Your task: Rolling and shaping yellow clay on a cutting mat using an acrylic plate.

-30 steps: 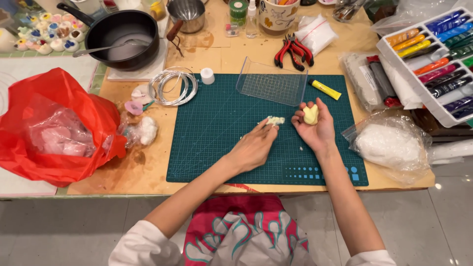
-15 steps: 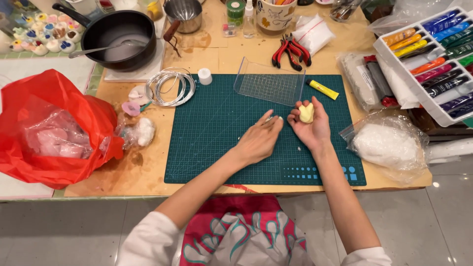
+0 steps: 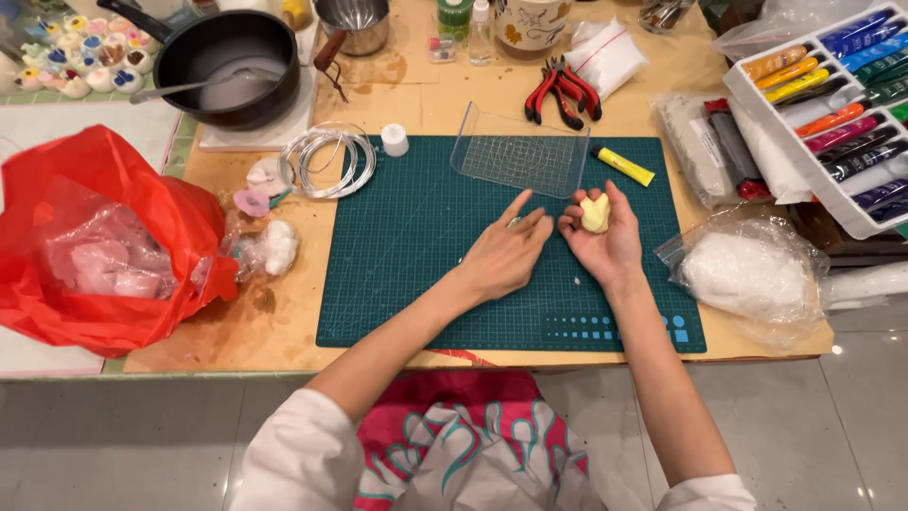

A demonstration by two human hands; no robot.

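Cupping a pale clay lump (image 3: 595, 212) over the cutting mat (image 3: 407, 274), right hand (image 3: 600, 238) is mid-shaping; left hand (image 3: 504, 255) is resting flat, empty, beside it.

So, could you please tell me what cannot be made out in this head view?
- Pale yellow clay piece: underside hidden in the right hand.
- Under the left hand: palm covers the cutting mat.
- Paint tube tray: cut off at the right edge.
- Red bag: contents blurred by plastic.
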